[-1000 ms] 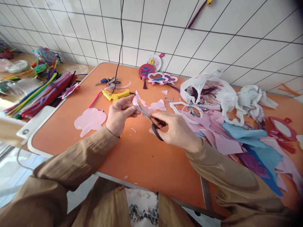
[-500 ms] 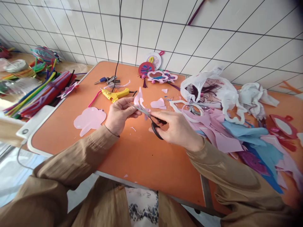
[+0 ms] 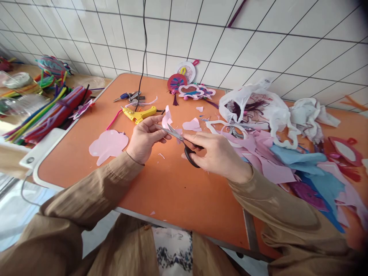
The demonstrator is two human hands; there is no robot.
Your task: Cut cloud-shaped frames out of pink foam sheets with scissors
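Observation:
My left hand [image 3: 145, 138] pinches a small pink foam piece [image 3: 166, 119] above the orange table [image 3: 161, 188]. My right hand [image 3: 218, 155] grips black-handled scissors [image 3: 184, 143], fingers through the loops, with the blades reaching left into the pink piece. Both hands sit close together over the middle of the table. A larger pink cloud-shaped cutout [image 3: 107, 143] lies flat to the left of my left hand. Another pink offcut [image 3: 192, 125] lies just beyond the scissors.
A yellow glue gun [image 3: 139, 114] with a black cable lies behind my hands. Pipe cleaners [image 3: 48, 113] are piled at the left. A heap of pink, blue and purple foam scraps [image 3: 290, 165] and a white plastic bag [image 3: 253, 105] fill the right. Finished ornaments [image 3: 186, 86] lean by the tiled wall.
The pink piece in my left hand has become smaller and turned as the scissors cut. A pink offcut now lies on the table beyond the blades. Both hands stayed almost in place.

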